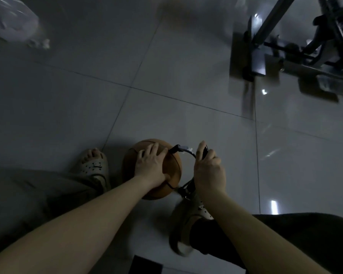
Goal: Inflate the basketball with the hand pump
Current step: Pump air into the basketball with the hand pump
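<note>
Currently, with the left hand (150, 165) spread on the basketball (173, 173) on the floor (166, 105) and the right hand (208, 171) gripping the hand pump (204, 152), a sideways tug would likely unseat the hose (189, 153).

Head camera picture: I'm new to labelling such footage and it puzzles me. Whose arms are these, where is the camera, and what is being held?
There is no machine here. A person wears the camera on the head, so you look down along their own bare arms. The left hand lies spread on a basketball, which sits on the tiled floor beside the left sandal. The right hand grips a dark hand pump, and a thin hose curves from it to the top of the ball. At the upper right stands a metal frame. At the upper left lies what looks like a clear plastic bag, too blurred to be sure.
</note>
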`<state>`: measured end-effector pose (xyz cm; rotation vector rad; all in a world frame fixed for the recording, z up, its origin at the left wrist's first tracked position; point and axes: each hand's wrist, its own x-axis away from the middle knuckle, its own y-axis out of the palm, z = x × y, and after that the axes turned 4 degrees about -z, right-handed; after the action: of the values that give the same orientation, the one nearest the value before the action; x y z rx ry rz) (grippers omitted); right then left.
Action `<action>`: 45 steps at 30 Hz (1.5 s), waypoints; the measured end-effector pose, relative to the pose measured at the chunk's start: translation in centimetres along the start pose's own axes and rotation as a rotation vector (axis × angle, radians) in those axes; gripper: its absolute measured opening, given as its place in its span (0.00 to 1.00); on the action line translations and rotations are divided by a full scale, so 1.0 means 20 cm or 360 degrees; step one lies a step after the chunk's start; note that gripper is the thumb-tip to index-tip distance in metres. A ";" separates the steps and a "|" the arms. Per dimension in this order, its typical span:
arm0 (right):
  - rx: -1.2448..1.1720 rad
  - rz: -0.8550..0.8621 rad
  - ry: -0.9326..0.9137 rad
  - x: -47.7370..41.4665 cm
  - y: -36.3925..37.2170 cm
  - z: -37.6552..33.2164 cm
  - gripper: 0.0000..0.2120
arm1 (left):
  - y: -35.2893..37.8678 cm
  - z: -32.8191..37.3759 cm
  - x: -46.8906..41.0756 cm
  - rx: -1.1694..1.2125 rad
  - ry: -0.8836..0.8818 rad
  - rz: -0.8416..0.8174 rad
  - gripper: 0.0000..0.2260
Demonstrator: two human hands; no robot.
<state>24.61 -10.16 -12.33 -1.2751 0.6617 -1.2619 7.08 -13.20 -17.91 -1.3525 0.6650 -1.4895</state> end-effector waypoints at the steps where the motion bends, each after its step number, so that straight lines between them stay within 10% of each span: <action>1: 0.0009 -0.0007 -0.0005 0.01 0.02 0.00 0.33 | 0.00 0.00 0.00 0.0007 -0.0003 0.0001 0.44; 10: -0.0484 -0.0150 0.0012 0.17 -0.03 0.04 0.39 | -0.04 0.00 0.00 -0.0029 -0.0011 -0.0098 0.44; 20: -0.0409 0.0184 0.0172 0.13 -0.66 0.34 0.24 | -0.04 0.01 0.06 -0.0077 0.0026 -0.0179 0.45; 45: 0.0022 -0.0055 -0.0138 0.15 0.04 0.04 0.38 | -0.04 0.00 0.02 -0.0009 0.0057 -0.0137 0.44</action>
<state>26.31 -12.76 -12.08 -1.3271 0.5702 -1.2296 6.80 -13.35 -16.94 -1.3765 0.6409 -1.5843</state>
